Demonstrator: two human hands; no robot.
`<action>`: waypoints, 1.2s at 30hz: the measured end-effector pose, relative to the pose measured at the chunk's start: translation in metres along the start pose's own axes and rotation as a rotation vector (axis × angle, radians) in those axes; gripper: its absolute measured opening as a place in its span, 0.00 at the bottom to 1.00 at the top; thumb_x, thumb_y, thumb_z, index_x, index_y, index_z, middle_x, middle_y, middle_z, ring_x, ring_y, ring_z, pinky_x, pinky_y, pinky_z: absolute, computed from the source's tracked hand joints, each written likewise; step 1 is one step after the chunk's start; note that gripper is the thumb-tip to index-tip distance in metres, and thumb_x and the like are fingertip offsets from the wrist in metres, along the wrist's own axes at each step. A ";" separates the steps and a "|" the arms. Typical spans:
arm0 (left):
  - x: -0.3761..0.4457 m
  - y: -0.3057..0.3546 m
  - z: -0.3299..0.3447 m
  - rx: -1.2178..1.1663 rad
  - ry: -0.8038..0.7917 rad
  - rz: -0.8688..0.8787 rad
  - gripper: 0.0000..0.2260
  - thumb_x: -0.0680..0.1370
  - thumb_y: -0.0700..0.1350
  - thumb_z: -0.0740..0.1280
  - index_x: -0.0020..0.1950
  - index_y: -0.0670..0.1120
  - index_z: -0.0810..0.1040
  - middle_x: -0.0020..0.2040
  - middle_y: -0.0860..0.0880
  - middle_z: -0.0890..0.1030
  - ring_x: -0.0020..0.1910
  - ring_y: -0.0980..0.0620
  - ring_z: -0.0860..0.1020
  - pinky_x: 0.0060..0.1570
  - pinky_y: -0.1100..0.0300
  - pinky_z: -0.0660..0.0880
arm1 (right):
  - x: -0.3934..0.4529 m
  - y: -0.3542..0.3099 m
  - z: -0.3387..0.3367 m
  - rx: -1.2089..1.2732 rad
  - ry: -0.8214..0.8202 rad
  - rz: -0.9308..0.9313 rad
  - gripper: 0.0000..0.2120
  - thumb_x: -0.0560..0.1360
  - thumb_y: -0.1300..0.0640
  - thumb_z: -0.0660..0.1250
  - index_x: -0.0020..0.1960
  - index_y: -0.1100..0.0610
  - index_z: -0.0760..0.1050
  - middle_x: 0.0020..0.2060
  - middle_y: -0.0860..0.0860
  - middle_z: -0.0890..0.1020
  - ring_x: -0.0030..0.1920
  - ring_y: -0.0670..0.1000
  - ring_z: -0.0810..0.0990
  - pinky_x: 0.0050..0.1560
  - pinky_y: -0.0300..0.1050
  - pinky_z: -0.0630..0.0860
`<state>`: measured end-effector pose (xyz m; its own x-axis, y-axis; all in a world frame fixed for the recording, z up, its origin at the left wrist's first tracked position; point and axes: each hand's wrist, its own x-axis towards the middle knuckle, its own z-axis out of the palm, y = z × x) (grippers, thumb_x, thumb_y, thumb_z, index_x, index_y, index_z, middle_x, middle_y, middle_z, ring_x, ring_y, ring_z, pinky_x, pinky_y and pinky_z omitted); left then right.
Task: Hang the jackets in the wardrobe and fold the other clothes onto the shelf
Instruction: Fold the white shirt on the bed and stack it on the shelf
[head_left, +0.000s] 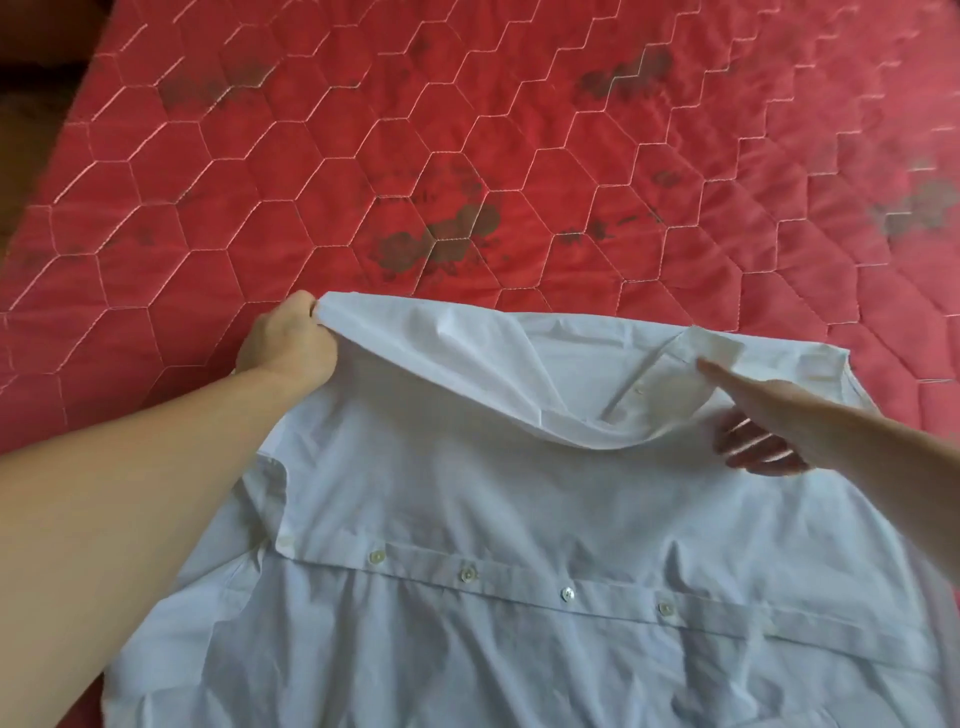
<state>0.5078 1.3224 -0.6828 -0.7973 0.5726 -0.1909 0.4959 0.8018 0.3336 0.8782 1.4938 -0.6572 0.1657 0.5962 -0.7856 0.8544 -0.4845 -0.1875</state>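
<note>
A white button-up shirt (467, 509) lies spread on the red quilted bed, its button placket running left to right near the bottom. My left hand (291, 348) pinches the shirt's far left edge and lifts it off the bed. My right hand (753, 426) is at the far right part of the shirt near a sleeve cuff (717, 351), thumb on top and fingers under a raised fold of the cloth. Between the two hands the fabric sags in a loose curve.
The red quilted bed cover (519, 156) with a hexagon stitch pattern and dark flower prints stretches far ahead and to both sides. The bed's left edge (57, 130) drops to a dark floor at the upper left.
</note>
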 end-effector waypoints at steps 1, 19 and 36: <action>-0.004 0.002 0.001 -0.063 0.006 -0.057 0.07 0.79 0.41 0.57 0.52 0.44 0.73 0.51 0.39 0.78 0.47 0.40 0.73 0.47 0.51 0.69 | 0.000 0.000 0.000 0.168 -0.003 -0.002 0.34 0.70 0.29 0.63 0.45 0.62 0.77 0.37 0.57 0.83 0.33 0.54 0.82 0.32 0.40 0.76; -0.076 0.070 0.042 -1.804 -0.411 -0.696 0.12 0.82 0.49 0.59 0.54 0.45 0.79 0.50 0.45 0.83 0.49 0.46 0.82 0.45 0.51 0.79 | -0.022 0.092 -0.012 1.077 -0.342 -0.271 0.15 0.60 0.63 0.64 0.47 0.56 0.76 0.54 0.58 0.80 0.45 0.56 0.85 0.54 0.56 0.79; -0.076 0.070 0.057 -1.712 -0.391 -0.680 0.10 0.81 0.50 0.62 0.58 0.48 0.77 0.55 0.50 0.83 0.56 0.49 0.81 0.50 0.50 0.78 | 0.033 0.066 -0.046 0.629 0.133 -0.261 0.03 0.74 0.60 0.71 0.47 0.54 0.79 0.36 0.49 0.79 0.34 0.47 0.75 0.39 0.43 0.77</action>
<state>0.6225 1.3450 -0.6977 -0.4492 0.4726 -0.7582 -0.8590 0.0051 0.5120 0.9629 1.5104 -0.6683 0.0871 0.7978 -0.5966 0.4334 -0.5695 -0.6984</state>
